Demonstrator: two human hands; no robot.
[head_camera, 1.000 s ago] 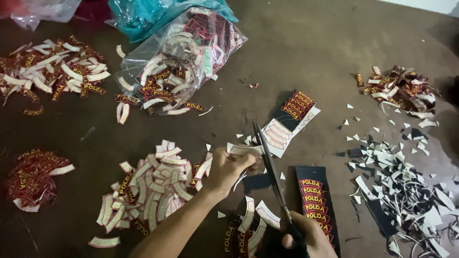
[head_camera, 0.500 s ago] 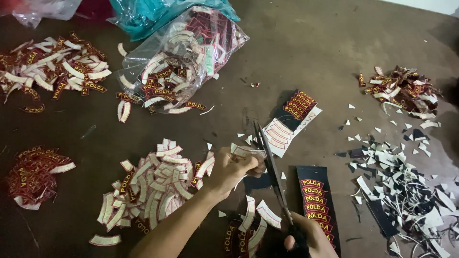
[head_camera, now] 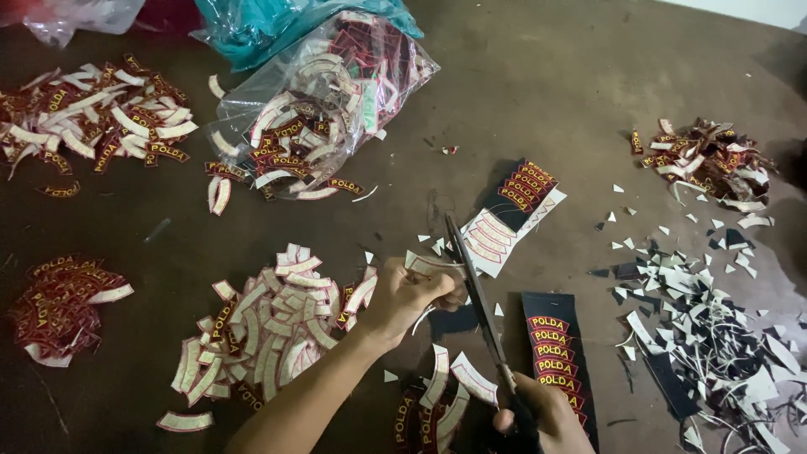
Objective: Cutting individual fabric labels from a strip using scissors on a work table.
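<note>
At the lower edge of the frame, the right hand (head_camera: 538, 416) is closed around the handles of the scissors (head_camera: 479, 307), whose blades run up and slightly left toward the centre. Just above and left, the left hand (head_camera: 412, 294) pinches a curved patch strip (head_camera: 430, 263) against the blades, its long axis crosswise to them. Farther off on the worktop (head_camera: 538, 92) lie an uncut patch sheet (head_camera: 513, 210) and a clear bag of patches (head_camera: 328, 101).

Single head-worn view, looking steeply down and forward from close above the dark brown work surface (head_camera: 605, 76). The person's forearms enter from the near edge; clear plastic bags of curved patches (head_camera: 324, 101) lie at the far side.
</note>
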